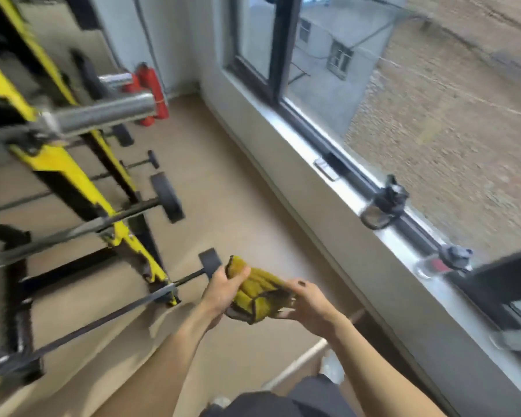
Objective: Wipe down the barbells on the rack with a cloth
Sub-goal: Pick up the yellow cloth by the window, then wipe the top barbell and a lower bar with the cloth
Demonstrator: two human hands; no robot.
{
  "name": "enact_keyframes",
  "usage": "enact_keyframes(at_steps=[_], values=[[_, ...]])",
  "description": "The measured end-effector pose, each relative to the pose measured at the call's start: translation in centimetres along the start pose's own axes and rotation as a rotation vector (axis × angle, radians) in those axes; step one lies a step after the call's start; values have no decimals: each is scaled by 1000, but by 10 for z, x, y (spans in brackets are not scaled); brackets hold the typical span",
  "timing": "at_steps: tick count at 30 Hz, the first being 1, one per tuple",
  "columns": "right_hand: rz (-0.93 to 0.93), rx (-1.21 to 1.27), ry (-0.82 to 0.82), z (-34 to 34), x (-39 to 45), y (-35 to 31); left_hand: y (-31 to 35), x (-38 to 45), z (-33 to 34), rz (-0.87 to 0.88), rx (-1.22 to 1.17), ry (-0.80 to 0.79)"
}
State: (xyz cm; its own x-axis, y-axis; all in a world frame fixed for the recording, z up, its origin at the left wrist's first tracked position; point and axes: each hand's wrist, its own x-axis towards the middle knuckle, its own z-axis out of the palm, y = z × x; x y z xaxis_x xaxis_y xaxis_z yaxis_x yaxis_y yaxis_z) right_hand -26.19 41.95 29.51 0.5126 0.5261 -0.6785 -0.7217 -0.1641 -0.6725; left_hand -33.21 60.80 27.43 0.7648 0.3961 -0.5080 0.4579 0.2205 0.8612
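both hands are working the cloth (pixel 257 291) in front of the body, away from the rack (pixel 73 173). the left hand (pixel 223 288) is gripping the bunched yellow cloth, thumb curled over its upper end; the right hand (pixel 309 302) is pinching the other end, fingers closed round the dark-edged folds. judgement: the person is regathering or folding the cloth into a pad that will wrap a bar, which explains holding it between both hands and not against metal. the cloth is touching no barbell at this moment. the chrome barbell sleeve (pixel 103 111) is sitting high on the yellow-and-black rack, up and to the left; thinner fixed barbells (pixel 127 213) are lying on lower pegs, the lowest plate (pixel 210 260) just beside the left hand. a bottle (pixel 384 207) is standing on the window sill (pixel 322 236), to the right.
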Motion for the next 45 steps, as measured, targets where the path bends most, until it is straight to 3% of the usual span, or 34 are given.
enact_keyframes(at_steps=[4, 8, 11, 17, 22, 24, 30, 34, 36, 38, 41, 43, 45], values=[[45, -16, -110, 81, 35, -14, 20, 11, -95, 115, 152, -21], [78, 214, -216, 148, 63, -44, 45, 31, -168, 193, 184, 254], [169, 327, -366, 195, 89, -61, 69, 42, -209, 239, 183, 359], [231, 90, -635, 298, 133, -88, 103, 58, -297, 216, 179, 318], [-52, -124, -526, 373, 128, -123, 128, 50, -366, 290, 225, 313], [-245, -191, -389, 404, 106, -131, 132, 39, -394, 292, 205, 223], [-948, -474, 24, 497, 46, -127, 149, -22, -474, 439, 587, 95], [-1276, -700, 132, 549, 62, -134, 161, -52, -522, 620, 665, 190], [-1373, -1017, 261, 564, 85, -139, 164, -62, -546, 714, 646, 295], [-1263, -1463, 364, 569, 114, -144, 167, -68, -571, 793, 598, 379], [-753, -1902, 230, 571, 131, -137, 170, -69, -600, 881, 650, 452], [-659, -2023, 179, 565, 131, -137, 171, -66, -614, 905, 727, 487], [-644, -1961, 144, 559, 124, -145, 171, -59, -622, 909, 810, 506]])
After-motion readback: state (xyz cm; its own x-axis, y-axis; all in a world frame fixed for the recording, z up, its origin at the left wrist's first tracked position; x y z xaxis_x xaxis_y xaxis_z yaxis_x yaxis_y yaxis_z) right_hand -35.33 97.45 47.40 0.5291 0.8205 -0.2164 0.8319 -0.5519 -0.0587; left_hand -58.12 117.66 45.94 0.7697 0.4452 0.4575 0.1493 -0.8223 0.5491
